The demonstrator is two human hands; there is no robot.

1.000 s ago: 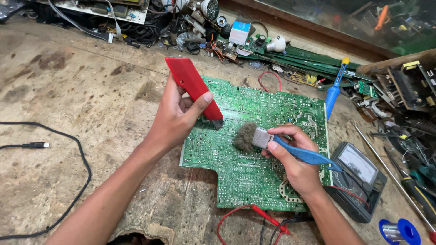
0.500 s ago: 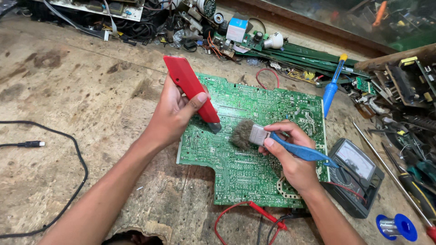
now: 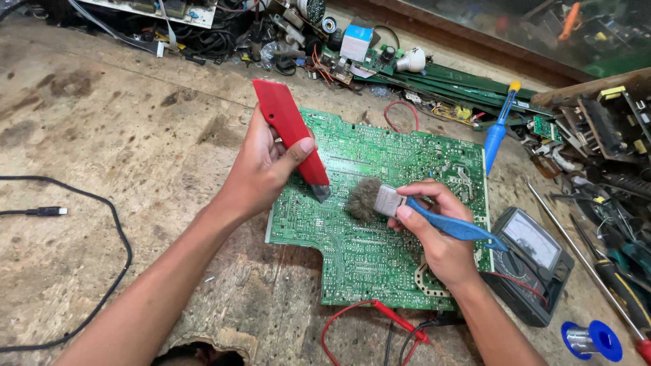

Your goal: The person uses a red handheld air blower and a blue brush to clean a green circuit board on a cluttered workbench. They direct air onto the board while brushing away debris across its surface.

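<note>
On the worn surface (image 3: pixel 102 129), in the middle: a green circuit board (image 3: pixel 380 251) lies flat, solder side up.
Left hand: the left hand (image 3: pixel 261 169) is clamped round a red utility knife (image 3: pixel 290 139), thumb pressed on its flat side; the knife slants down to the right and its grey tip sits on the board.
Right hand: the right hand (image 3: pixel 434 234) is closed on the blue handle of a small brush (image 3: pixel 407 207); the grey bristles rest on the board just beside the knife tip.
Hands together: near each other over the board's middle, not touching.
Right of the board: a grey meter (image 3: pixel 536 261) with a pale dial lies partly under the right wrist; a blue spool of solder (image 3: pixel 591 339) sits near the bottom edge.
Below the board: a red test probe (image 3: pixel 397 318) and its red lead lie on the surface.
Behind the board: a blue soldering iron (image 3: pixel 498 129) with a yellow end, more green boards and loose parts.
Far left: a black cable (image 3: pixel 108 224) loops across the surface, well apart from the hands.
</note>
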